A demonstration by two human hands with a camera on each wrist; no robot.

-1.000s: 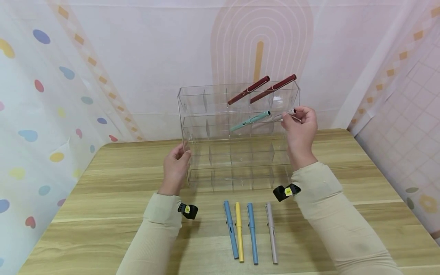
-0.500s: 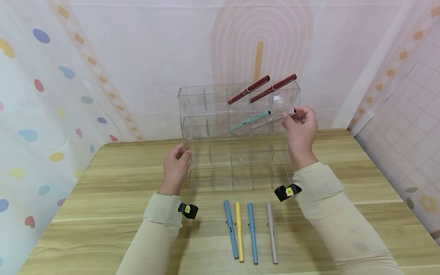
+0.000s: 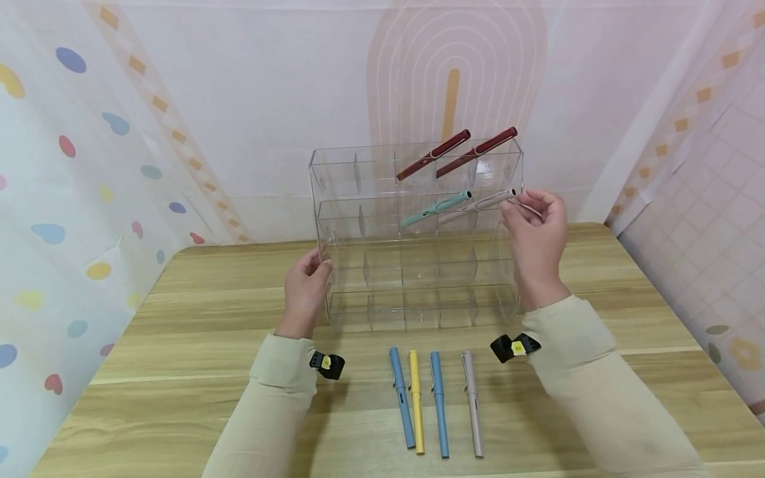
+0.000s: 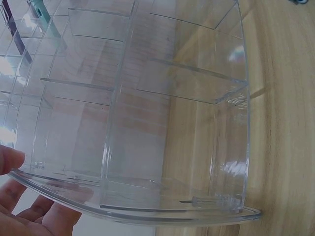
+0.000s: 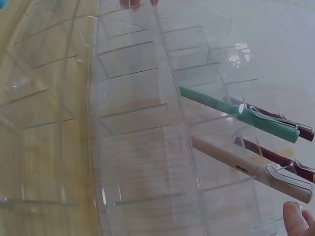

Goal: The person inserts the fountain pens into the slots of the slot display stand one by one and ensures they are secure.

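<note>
A clear acrylic pen rack (image 3: 382,265) with tiered compartments stands upright on the table. My left hand (image 3: 306,292) grips its left side edge, thumb in front and fingers behind in the left wrist view. My right hand (image 3: 538,245) is by the rack's right side, fingers loosely bent, just off the cap end of a pale greyish-pink pen (image 3: 478,204). In the right wrist view a fingertip (image 5: 293,219) sits below that pen's cap. To its left leans a mint-green pen (image 3: 436,209). Two dark red pens (image 3: 433,156) lean in the top tier.
In front of the rack, on the wooden table (image 3: 179,398), lie two blue pens (image 3: 402,398), a yellow pen (image 3: 416,405) and a pale mauve pen (image 3: 472,405). A patterned cloth (image 3: 269,99) hangs behind and at both sides.
My right hand has let go of the pale greyish-pink pen and moved slightly right and down. That pen stays leaning in the second tier. My left hand keeps its hold on the rack.
</note>
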